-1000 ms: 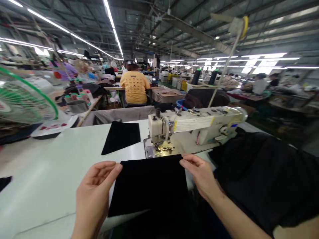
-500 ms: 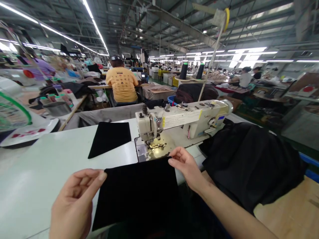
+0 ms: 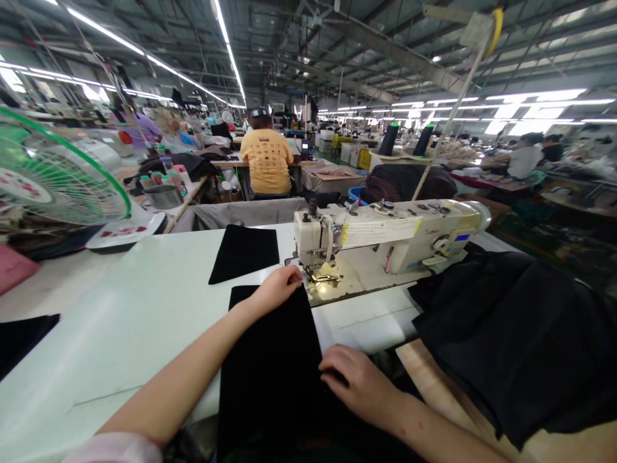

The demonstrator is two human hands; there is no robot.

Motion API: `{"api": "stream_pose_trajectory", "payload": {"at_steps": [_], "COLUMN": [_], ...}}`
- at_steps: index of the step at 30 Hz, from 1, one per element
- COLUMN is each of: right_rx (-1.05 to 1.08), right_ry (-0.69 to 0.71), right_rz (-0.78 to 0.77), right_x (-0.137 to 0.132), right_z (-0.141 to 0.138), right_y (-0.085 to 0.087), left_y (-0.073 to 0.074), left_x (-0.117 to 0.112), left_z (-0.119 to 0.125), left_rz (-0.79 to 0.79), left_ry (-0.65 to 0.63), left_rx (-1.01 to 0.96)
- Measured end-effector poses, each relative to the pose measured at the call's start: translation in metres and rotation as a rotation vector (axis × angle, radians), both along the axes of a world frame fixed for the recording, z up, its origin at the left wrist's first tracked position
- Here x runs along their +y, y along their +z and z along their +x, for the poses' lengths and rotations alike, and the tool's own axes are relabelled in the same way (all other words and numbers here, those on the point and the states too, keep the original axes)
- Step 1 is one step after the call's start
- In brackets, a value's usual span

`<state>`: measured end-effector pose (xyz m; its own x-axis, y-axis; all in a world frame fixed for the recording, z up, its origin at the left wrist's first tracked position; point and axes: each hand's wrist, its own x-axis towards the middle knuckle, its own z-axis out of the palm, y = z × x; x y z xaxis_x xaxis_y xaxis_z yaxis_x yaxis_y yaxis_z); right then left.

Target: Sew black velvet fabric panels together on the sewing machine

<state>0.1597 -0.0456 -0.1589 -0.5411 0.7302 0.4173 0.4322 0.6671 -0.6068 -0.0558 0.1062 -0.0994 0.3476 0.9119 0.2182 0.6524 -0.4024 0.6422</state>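
Observation:
A black fabric panel (image 3: 270, 360) lies over the front of the sewing table, its lower part hanging down towards me. My left hand (image 3: 282, 284) reaches across it and pinches its far right corner, just left of the needle of the sewing machine (image 3: 380, 241). My right hand (image 3: 357, 381) is closed with thumb and fingertips on the panel's right edge, nearer to me. The metal plate (image 3: 332, 292) under the needle is lit, and the panel's corner sits beside it.
Another black fabric piece (image 3: 245, 253) lies flat behind the left forearm. Dark cloth (image 3: 520, 328) is heaped at right over a wooden board (image 3: 424, 373). A fan (image 3: 62, 173) stands at left. A person in a yellow shirt (image 3: 267, 161) sits ahead, back turned.
My left hand has moved right and forward to the panel's corner beside the needle. My right hand has come down along its right edge. The panel has turned, and the view has swung left.

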Motion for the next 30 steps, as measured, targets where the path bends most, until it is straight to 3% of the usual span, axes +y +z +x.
{"api": "stream_pose_trajectory", "payload": {"at_steps": [3, 6, 15, 24, 27, 30], "right_rx": [-0.147, -0.206, -0.156, -0.139, -0.155, -0.172], "right_ry": [0.025, -0.010, -0.061, -0.062, -0.059, -0.048], "right_rz": [0.168, 0.236, 0.231, 0.218, 0.229, 0.250], "right_x": [0.001, 0.002, 0.018, 0.019, 0.018, 0.017], "right_z": [0.010, 0.014, 0.011, 0.007, 0.007, 0.010], "right_y": [-0.007, -0.006, -0.003, -0.007, -0.006, -0.005], "left_y": [-0.029, -0.037, -0.042, -0.038, -0.030, -0.020], "left_x": [0.001, 0.000, 0.040, 0.049, 0.038, 0.000], "left_z": [0.008, 0.009, 0.020, 0.022, 0.024, 0.025], "left_rz": [0.001, -0.001, -0.138, -0.181, -0.109, 0.022], "left_ry": [0.039, 0.057, 0.161, 0.175, 0.212, 0.271], "left_rx": [-0.037, -0.073, -0.169, -0.125, -0.066, -0.003]}}
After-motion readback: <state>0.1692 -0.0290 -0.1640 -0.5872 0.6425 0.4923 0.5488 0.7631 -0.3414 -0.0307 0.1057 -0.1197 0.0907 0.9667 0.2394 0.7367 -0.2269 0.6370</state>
